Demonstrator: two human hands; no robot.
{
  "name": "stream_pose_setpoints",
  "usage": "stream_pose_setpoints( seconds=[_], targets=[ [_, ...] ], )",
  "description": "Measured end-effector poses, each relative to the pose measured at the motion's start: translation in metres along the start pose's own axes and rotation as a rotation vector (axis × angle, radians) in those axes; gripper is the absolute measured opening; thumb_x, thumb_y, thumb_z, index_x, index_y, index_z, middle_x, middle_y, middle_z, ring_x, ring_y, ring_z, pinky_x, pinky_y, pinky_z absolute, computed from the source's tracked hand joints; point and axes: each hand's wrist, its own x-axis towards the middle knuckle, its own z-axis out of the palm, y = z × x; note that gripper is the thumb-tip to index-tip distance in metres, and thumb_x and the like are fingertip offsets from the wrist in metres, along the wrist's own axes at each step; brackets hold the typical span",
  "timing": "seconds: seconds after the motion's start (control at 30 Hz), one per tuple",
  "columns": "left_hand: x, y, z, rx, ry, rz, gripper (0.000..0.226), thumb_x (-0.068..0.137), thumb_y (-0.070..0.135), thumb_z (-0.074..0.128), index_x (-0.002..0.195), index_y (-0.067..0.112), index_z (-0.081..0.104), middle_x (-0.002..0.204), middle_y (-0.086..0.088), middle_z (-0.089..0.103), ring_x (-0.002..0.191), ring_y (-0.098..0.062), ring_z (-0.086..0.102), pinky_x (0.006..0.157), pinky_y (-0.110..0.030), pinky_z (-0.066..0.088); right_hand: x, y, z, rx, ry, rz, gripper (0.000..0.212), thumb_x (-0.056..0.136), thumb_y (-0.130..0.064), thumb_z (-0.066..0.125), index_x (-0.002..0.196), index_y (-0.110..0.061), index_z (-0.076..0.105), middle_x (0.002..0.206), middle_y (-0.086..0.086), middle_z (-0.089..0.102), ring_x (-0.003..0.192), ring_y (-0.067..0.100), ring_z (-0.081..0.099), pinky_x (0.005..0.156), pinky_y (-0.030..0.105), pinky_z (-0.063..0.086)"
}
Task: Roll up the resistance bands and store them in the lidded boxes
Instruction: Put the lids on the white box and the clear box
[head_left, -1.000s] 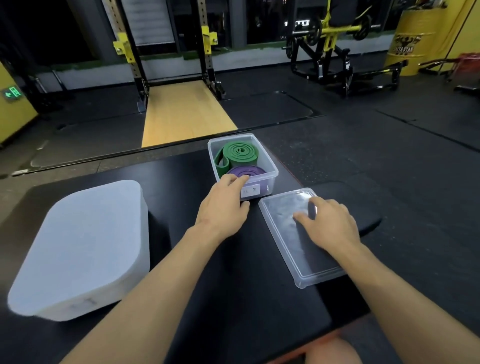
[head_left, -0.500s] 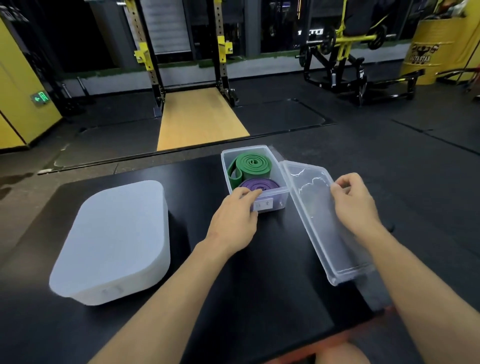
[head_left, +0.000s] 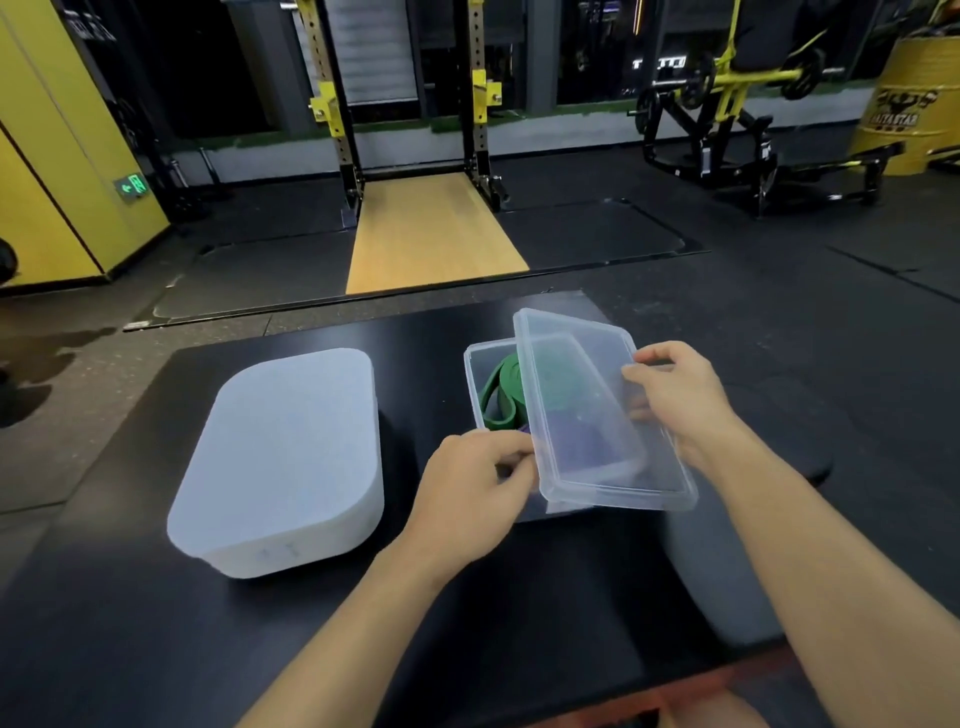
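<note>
While gripped at both sides, clear lid (head_left: 597, 415) hovering tilted above the small clear box (head_left: 475, 384).
Left hand (head_left: 475, 488) pinching near-left edge, right hand (head_left: 675, 395) clasping right edge; rolled green band (head_left: 501, 387) and purple band (head_left: 524, 428) inside; large white lidded box (head_left: 285, 457) left, on black table (head_left: 260, 649).

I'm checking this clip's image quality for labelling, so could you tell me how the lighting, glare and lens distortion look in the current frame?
Head view: dim gym lighting, with the black table nearly swallowing shadows; soft glare streaks on the clear lid veil the green band and purple band beneath; wide-angle bending curves the floor lines and stretches the forearms; left hand and right hand look slightly soft.
</note>
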Motion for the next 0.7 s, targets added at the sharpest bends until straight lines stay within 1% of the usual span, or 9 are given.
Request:
stream_pose_setpoints(
  seconds=[0.07, 0.13, 0.2, 0.27, 0.33, 0.4, 0.47, 0.6, 0.7],
  targets=[
    [-0.007, 0.001, -0.004, -0.203, 0.021, -0.053, 0.034, 0.100, 0.013, 0.056, 0.103, 0.036, 0.080, 0.082, 0.001, 0.078, 0.074, -0.022, 0.069, 0.071, -0.038, 0.056, -0.001, -0.005, 0.004, 0.014, -0.048, -0.007, 0.016, 0.097, -0.011, 0.069, 0.111, -0.015, 0.064, 0.115, 0.010, 0.065, 0.070, 0.019, 0.066, 0.056, 0.027, 0.053],
    [-0.007, 0.000, -0.009, -0.342, 0.173, -0.133, 0.034, 0.099, 0.004, 0.057, 0.096, 0.029, 0.080, 0.077, 0.003, 0.077, 0.068, -0.012, 0.068, 0.067, -0.032, 0.054, -0.003, -0.011, 0.011, 0.039, -0.083, -0.022, 0.022, 0.096, -0.009, 0.070, 0.117, -0.012, 0.065, 0.111, 0.010, 0.067, 0.066, 0.016, 0.065, 0.055, 0.025, 0.055],
    [0.001, -0.006, -0.013, -0.352, 0.365, -0.238, 0.031, 0.097, 0.003, 0.056, 0.089, 0.026, 0.075, 0.070, 0.008, 0.072, 0.061, -0.005, 0.061, 0.065, -0.026, 0.049, -0.003, -0.014, 0.019, 0.007, -0.079, -0.073, 0.027, 0.094, -0.010, 0.072, 0.120, -0.013, 0.066, 0.107, 0.007, 0.068, 0.066, 0.016, 0.066, 0.055, 0.025, 0.056],
    [0.011, -0.013, -0.016, -0.346, 0.471, -0.338, 0.026, 0.100, 0.011, 0.055, 0.092, 0.030, 0.072, 0.076, 0.010, 0.069, 0.060, -0.003, 0.059, 0.066, -0.027, 0.050, -0.002, -0.014, 0.028, -0.106, -0.041, -0.163, 0.028, 0.091, -0.016, 0.076, 0.118, -0.019, 0.070, 0.106, 0.002, 0.070, 0.076, 0.017, 0.069, 0.068, 0.032, 0.059],
    [0.021, -0.017, -0.015, -0.419, 0.474, -0.397, 0.025, 0.103, 0.022, 0.056, 0.094, 0.040, 0.071, 0.090, 0.013, 0.072, 0.066, -0.002, 0.062, 0.072, -0.030, 0.054, -0.001, -0.013, 0.035, -0.205, -0.037, -0.215, 0.028, 0.089, -0.021, 0.077, 0.116, -0.025, 0.074, 0.107, -0.003, 0.071, 0.092, 0.017, 0.069, 0.084, 0.036, 0.057],
    [0.026, -0.018, -0.013, -0.441, 0.429, -0.393, 0.035, 0.102, 0.027, 0.059, 0.078, 0.050, 0.070, 0.085, 0.017, 0.070, 0.075, -0.006, 0.062, 0.079, -0.031, 0.055, -0.002, -0.010, 0.039, -0.238, -0.056, -0.229, 0.026, 0.090, -0.021, 0.076, 0.115, -0.027, 0.076, 0.105, -0.006, 0.070, 0.097, 0.015, 0.067, 0.088, 0.031, 0.052],
    [0.030, -0.017, -0.010, -0.419, 0.390, -0.353, 0.043, 0.102, 0.026, 0.060, 0.068, 0.052, 0.068, 0.081, 0.006, 0.068, 0.078, -0.006, 0.060, 0.079, -0.026, 0.052, -0.002, -0.006, 0.040, -0.261, -0.063, -0.252, 0.025, 0.093, -0.021, 0.074, 0.116, -0.028, 0.077, 0.103, -0.007, 0.070, 0.099, 0.016, 0.066, 0.089, 0.029, 0.049],
    [0.038, -0.016, -0.007, -0.437, 0.395, -0.368, 0.038, 0.098, 0.020, 0.066, 0.079, 0.052, 0.073, 0.093, -0.004, 0.073, 0.086, -0.008, 0.068, 0.080, -0.023, 0.053, 0.005, -0.005, 0.034, -0.303, -0.056, -0.288, 0.026, 0.096, -0.021, 0.071, 0.120, -0.028, 0.076, 0.109, -0.007, 0.072, 0.104, 0.016, 0.065, 0.095, 0.030, 0.050],
    [0.042, -0.017, -0.002, -0.425, 0.412, -0.397, 0.028, 0.093, 0.016, 0.071, 0.115, 0.031, 0.077, 0.086, 0.002, 0.068, 0.099, -0.015, 0.066, 0.088, -0.025, 0.050, 0.010, -0.005, 0.026, -0.294, -0.058, -0.276, 0.030, 0.095, -0.020, 0.070, 0.124, -0.028, 0.074, 0.117, -0.009, 0.072, 0.109, 0.015, 0.064, 0.099, 0.034, 0.051]
  ],
)
